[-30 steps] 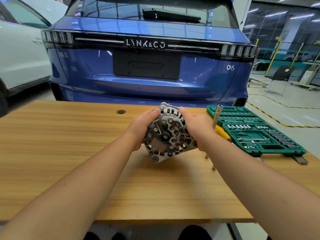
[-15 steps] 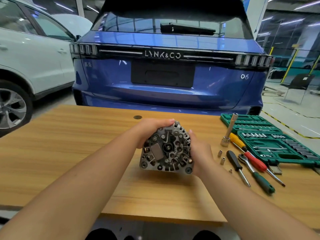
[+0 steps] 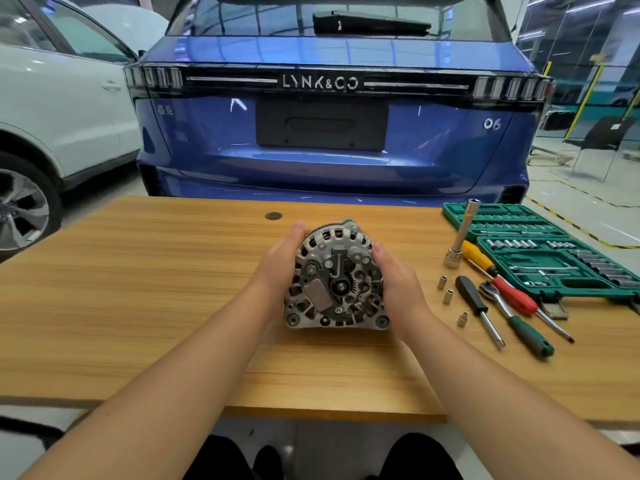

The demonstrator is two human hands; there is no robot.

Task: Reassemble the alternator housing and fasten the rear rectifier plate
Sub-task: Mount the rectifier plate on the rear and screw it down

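Alternator [image 3: 337, 277], round ribbed cast metal, clasped by left hand [image 3: 280, 268] and right hand [image 3: 398, 282], fingers curled round it.

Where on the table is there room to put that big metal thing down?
Bare wood lies left of the left hand, out to the table edge, and in front of the alternator. Right of the right hand it is crowded: loose sockets, screwdrivers, ratchet, green tool case.

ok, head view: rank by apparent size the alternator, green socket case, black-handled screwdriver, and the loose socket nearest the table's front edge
1. green socket case, partly cut off at the frame's right edge
2. alternator; nearer the camera, so the gap between these two is unsure
3. black-handled screwdriver
4. loose socket
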